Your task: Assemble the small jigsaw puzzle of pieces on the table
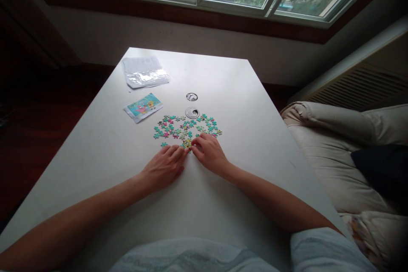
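Both of my hands rest on a white table (105, 144), meeting at a small yellow joined puzzle piece cluster (187, 143). My left hand (164, 165) lies mostly flat with its fingertips pressed against that cluster. My right hand (208, 153) has its fingers curled and pinched on the same cluster from the right. Just beyond my fingers lie several loose teal and pink puzzle pieces (185, 127), spread in a patch.
A small picture card (143, 107) lies left of the pieces. A clear plastic bag (145, 72) sits near the far left edge. Two round cable holes (192, 112) are in the table. A cream sofa (334, 153) stands to the right; windows run along the far wall.
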The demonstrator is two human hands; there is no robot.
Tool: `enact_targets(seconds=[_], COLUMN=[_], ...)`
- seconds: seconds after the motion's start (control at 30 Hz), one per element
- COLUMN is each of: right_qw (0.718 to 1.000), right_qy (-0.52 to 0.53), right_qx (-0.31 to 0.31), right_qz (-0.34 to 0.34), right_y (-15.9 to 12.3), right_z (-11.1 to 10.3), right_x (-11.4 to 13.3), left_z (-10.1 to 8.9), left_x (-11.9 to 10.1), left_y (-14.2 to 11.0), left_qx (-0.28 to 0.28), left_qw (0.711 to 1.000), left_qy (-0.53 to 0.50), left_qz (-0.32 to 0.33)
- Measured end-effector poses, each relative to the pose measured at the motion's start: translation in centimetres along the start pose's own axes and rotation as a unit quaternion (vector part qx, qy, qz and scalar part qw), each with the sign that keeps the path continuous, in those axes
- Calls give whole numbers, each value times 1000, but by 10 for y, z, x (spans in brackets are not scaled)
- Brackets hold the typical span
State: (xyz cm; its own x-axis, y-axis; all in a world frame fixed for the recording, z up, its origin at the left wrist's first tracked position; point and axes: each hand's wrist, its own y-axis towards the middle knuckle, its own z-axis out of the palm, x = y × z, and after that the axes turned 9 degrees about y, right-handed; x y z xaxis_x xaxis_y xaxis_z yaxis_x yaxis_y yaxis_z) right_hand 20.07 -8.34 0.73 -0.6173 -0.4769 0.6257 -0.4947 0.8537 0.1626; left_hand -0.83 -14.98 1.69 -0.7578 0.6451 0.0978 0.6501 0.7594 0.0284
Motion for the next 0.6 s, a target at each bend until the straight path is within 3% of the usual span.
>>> enact_targets(seconds=[0.47,0.6], right_qw=[986,984], right_qy=[158,157], right_qx=[28,71], right_qz=[35,43], right_y=[6,9], right_z=[-1,-12], right_x=[-11,-14], left_z=[-1,2], left_x=[1,8], left_y=[-2,-2], left_qx=[-17,-39], left_qw=[1000,999], left_qy=[-9,-24], left_qz=[-3,2])
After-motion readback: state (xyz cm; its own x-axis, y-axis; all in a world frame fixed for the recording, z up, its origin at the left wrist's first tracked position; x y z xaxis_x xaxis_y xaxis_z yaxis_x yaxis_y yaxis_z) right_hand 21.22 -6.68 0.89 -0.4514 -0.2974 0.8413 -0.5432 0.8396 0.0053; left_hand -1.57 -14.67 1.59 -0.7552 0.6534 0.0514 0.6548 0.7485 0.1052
